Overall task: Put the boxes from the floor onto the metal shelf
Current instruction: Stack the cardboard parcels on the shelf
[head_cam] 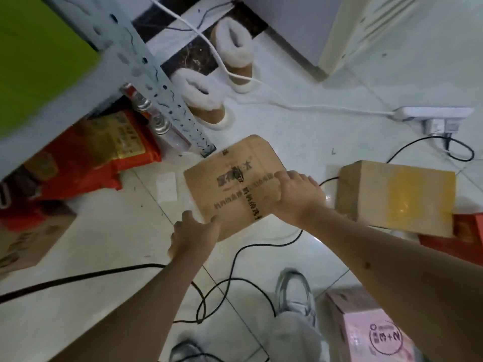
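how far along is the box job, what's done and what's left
Done: nothing I can confirm; the metal shelf shows only partly. In hand: the left hand and right hand hold a printed cardboard box; whether it is off the floor is unclear. Left: the yellow-taped box, the pink box and a brown box remain on the floor.

Lighting is dim and flat, with a cool cast. Glare sits on the glossy floor tiles below the brown box. Shadows are soft and short. Overall focus is soft; print on the box is smeared. Strong wide-angle bending curves the shelf upright; the green panel at upper left is blurred.
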